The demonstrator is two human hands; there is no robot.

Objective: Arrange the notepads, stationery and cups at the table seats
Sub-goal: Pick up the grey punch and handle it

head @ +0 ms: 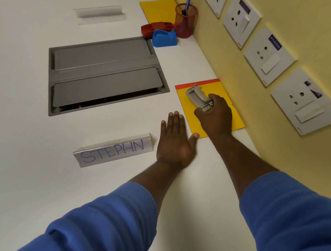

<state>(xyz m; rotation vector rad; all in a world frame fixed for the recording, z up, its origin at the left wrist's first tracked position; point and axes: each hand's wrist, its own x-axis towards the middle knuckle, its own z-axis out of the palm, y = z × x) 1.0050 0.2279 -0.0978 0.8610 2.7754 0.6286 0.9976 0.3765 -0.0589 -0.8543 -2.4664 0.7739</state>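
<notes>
A yellow notepad with a red top strip (223, 90) lies on the white table (26, 74) beside the wall. My right hand (215, 115) is over it, shut on a grey stapler (197, 95) that rests on or just above the pad. My left hand (176, 140) lies flat on the table, fingers spread, its thumb touching the pad's near left corner. Farther along the wall lies a second yellow notepad (158, 9). By it stand a red mesh pen cup (185, 21) with a blue pen, a red stapler (155, 28) and a blue tape dispenser (164, 38).
A grey cable box with two flaps (105, 75) is sunk into the table. A name plate reading STEPHN (113, 151) stands left of my left hand; a blank one (100, 13) stands farther away. Wall sockets (269, 54) line the yellow wall on the right.
</notes>
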